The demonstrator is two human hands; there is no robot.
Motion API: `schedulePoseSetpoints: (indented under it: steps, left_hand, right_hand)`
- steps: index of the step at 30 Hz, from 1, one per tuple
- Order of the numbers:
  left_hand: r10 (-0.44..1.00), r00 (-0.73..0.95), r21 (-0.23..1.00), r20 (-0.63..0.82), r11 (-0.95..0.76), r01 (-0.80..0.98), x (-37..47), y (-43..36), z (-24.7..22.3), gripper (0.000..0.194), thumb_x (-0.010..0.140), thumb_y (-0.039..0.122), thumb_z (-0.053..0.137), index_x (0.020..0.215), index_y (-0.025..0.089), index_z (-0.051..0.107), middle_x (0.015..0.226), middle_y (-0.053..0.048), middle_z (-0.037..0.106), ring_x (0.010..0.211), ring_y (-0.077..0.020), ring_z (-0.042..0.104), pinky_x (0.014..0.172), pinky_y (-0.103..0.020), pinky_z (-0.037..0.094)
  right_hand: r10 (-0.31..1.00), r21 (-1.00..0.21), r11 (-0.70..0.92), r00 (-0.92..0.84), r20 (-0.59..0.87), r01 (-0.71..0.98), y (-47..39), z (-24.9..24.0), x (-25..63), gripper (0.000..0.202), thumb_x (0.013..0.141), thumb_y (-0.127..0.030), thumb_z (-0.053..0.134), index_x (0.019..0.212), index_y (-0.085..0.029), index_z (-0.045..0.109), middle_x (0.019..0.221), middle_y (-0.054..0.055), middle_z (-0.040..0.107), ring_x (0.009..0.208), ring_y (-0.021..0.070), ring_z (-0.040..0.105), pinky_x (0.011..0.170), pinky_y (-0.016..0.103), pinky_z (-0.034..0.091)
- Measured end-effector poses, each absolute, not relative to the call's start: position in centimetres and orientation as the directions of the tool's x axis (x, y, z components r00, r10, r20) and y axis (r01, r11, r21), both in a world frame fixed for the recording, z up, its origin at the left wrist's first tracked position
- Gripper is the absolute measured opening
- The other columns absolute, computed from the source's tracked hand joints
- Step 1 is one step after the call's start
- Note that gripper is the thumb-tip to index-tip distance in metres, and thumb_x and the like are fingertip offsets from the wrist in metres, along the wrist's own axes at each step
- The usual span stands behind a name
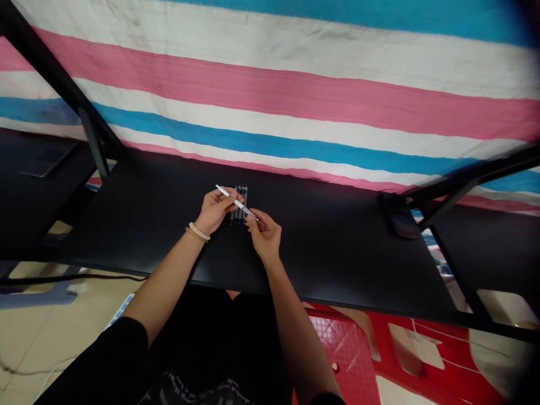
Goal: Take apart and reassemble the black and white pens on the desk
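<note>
Several pens [239,211] lie beneath the hands' [265,233] raised pen [234,199].

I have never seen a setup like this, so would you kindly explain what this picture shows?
There is no machine here: these are a person's own bare hands, seen in one picture from a camera worn on the head, looking forward and down. The left hand and right hand hold a slim white and grey pen between them. Just beyond lie several similar-looking pens, side by side on a black table. Towards its right end is a dark, flat object, perhaps a phone. Behind hangs a striped sheet.
</note>
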State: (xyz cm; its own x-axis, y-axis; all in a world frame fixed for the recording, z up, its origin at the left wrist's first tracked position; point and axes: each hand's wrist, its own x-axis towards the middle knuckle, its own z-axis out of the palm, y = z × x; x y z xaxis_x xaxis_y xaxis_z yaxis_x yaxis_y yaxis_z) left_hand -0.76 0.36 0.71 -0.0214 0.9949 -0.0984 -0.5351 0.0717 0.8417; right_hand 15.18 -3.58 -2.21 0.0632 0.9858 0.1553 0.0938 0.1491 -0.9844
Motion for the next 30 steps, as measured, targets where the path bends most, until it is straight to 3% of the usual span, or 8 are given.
schedulePoseSetpoints:
  steps: [5, 8, 15, 20, 25, 28, 30]
  left_hand:
    - [0.995, -0.012, 0.853, -0.096, 0.076, -0.516, -0.7, 0.2, 0.8, 0.037, 0.065, 0.037, 0.093, 0.085, 0.015, 0.071, 0.081, -0.004, 0.075, 0.08, -0.0156, 0.073, 0.074, -0.027, 0.059]
    - [0.995, -0.015, 0.852, -0.096, 0.074, -0.518, -0.7, 0.3, 0.8, 0.038, 0.064, 0.037, 0.093, 0.085, 0.015, 0.071, 0.081, -0.004, 0.075, 0.079, -0.0155, 0.073, 0.074, -0.027, 0.059]
    - [0.995, 0.0, 0.856, -0.099, 0.085, -0.509, -0.8, 0.4, 0.8, 0.04, 0.063, 0.038, 0.094, 0.087, 0.014, 0.073, 0.083, -0.007, 0.077, 0.078, -0.0166, 0.074, 0.073, -0.027, 0.059]
    - [0.995, 0.048, 0.865, -0.089, 0.101, -0.491, -0.9, 0.4, 0.5, 0.041, 0.067, 0.041, 0.092, 0.091, 0.014, 0.072, 0.09, -0.01, 0.078, 0.083, -0.0186, 0.076, 0.075, -0.028, 0.058]
    - [0.987, 0.125, 0.779, -0.103, 0.158, -0.607, -0.9, 0.3, 1.1, 0.04, 0.074, 0.038, 0.089, 0.101, 0.018, 0.069, 0.092, -0.006, 0.076, 0.081, -0.019, 0.074, 0.081, -0.036, 0.06]
    - [0.974, 0.172, 0.673, -0.149, 0.227, -0.704, -1.1, 0.2, 2.1, 0.03, 0.08, 0.038, 0.084, 0.097, 0.02, 0.066, 0.072, 0.003, 0.064, 0.06, -0.0107, 0.064, 0.067, -0.029, 0.059]
    - [0.965, 0.195, 0.611, -0.176, 0.262, -0.747, -1.5, 0.2, 2.6, 0.034, 0.086, 0.05, 0.075, 0.079, 0.019, 0.061, 0.056, 0.007, 0.046, 0.044, -0.0061, 0.046, 0.049, -0.021, 0.047]
  right_hand:
    - [0.99, -0.989, 0.123, 0.058, 0.128, 0.081, -3.6, -2.3, 15.1, 0.037, 0.089, -0.054, 0.069, 0.097, -0.019, 0.078, 0.074, 0.005, 0.074, 0.062, 0.0169, 0.07, 0.061, 0.031, 0.061]
    - [0.987, -0.983, 0.152, 0.041, 0.156, 0.102, -3.6, -2.5, 15.1, 0.038, 0.088, -0.053, 0.07, 0.103, -0.019, 0.077, 0.08, 0.005, 0.076, 0.065, 0.0171, 0.071, 0.062, 0.031, 0.061]
    - [0.984, -0.964, 0.179, -0.026, 0.178, 0.197, -3.7, -2.4, 15.5, 0.036, 0.096, -0.052, 0.06, 0.1, -0.02, 0.075, 0.065, 0.0, 0.068, 0.052, 0.0139, 0.063, 0.052, 0.026, 0.051]
    - [0.97, -0.926, 0.239, -0.107, 0.217, 0.292, -3.9, -1.8, 15.8, 0.042, 0.099, -0.053, 0.054, 0.077, -0.021, 0.071, 0.051, -0.003, 0.056, 0.045, 0.0119, 0.051, 0.049, 0.025, 0.041]
    - [0.972, -0.93, 0.231, -0.117, 0.206, 0.285, -4.1, -1.5, 15.8, 0.051, 0.103, -0.057, 0.044, 0.078, -0.021, 0.07, 0.055, -0.001, 0.059, 0.049, 0.0131, 0.055, 0.052, 0.026, 0.043]
    - [0.963, -0.914, 0.268, -0.07, 0.259, 0.304, -4.2, -1.4, 15.8, 0.051, 0.103, -0.057, 0.042, 0.081, -0.021, 0.07, 0.06, 0.001, 0.063, 0.052, 0.014, 0.058, 0.055, 0.027, 0.046]
    - [0.958, -0.905, 0.279, -0.034, 0.284, 0.32, -4.3, -1.3, 15.7, 0.049, 0.103, -0.057, 0.043, 0.084, -0.021, 0.071, 0.06, 0.001, 0.063, 0.052, 0.0141, 0.058, 0.054, 0.027, 0.045]
